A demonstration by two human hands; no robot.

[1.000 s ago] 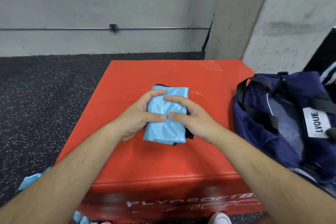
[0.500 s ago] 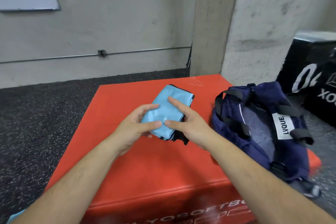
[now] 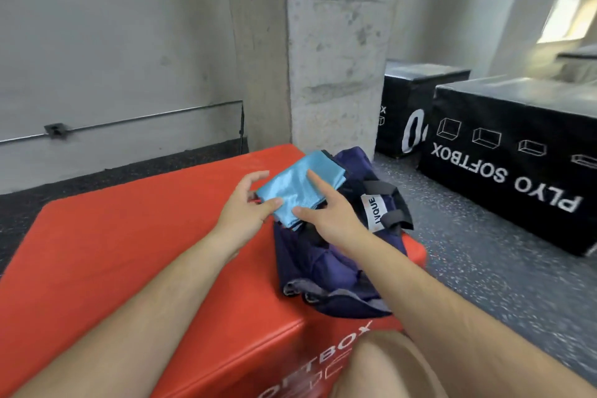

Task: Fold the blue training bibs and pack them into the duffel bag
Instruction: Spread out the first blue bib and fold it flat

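Observation:
A folded light-blue bib (image 3: 295, 187) is held in the air over the open top of the navy duffel bag (image 3: 326, 271), which sits on the right end of the red plyo box (image 3: 129, 252). My left hand (image 3: 245, 207) pinches the bib's near left edge between thumb and fingers. My right hand (image 3: 326, 213) grips the bib from the right, thumb under its near edge and index finger laid across the top. The bag carries a white label (image 3: 374, 212) and black straps.
Two black plyo soft boxes (image 3: 517, 155) stand on the grey speckled floor (image 3: 468, 252) to the right. A concrete pillar (image 3: 336, 58) rises just behind the bag. My knee (image 3: 387, 365) shows at the bottom edge, against the red box's front.
Both hands lifted the folded bib off the red box and carried it right, over the duffel bag. The view swung right, bringing the black boxes in.

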